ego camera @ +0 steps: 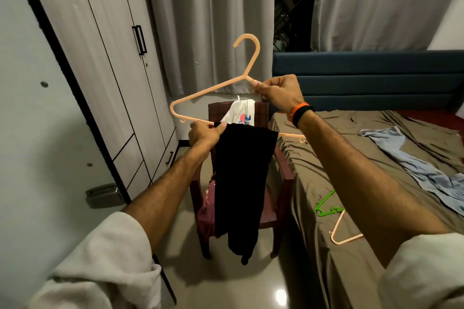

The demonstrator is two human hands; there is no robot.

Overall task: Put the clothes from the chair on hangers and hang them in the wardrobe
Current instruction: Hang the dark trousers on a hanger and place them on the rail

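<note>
Wardrobe stood at left, doors shut. Bed at right under a rumpled brown sheet, a pale blue garment lying across its far side; near the bed's front edge lay a green hanger and a peach spare hanger, touching. Dark red chair stood between wardrobe and bed, a white printed garment draped over its backrest and a maroon garment on the seat's left side. Black trousers hung folded over the bottom bar of a peach hanger, held up in front of the chair, hook uppermost. Left hand had fingers curled, thumb and forefinger pinching the bottom bar just at the trousers' left edge. Right hand had fingers closed round the hanger's upper right arm, just below the neck; trousers hung below and between both hands.
</note>
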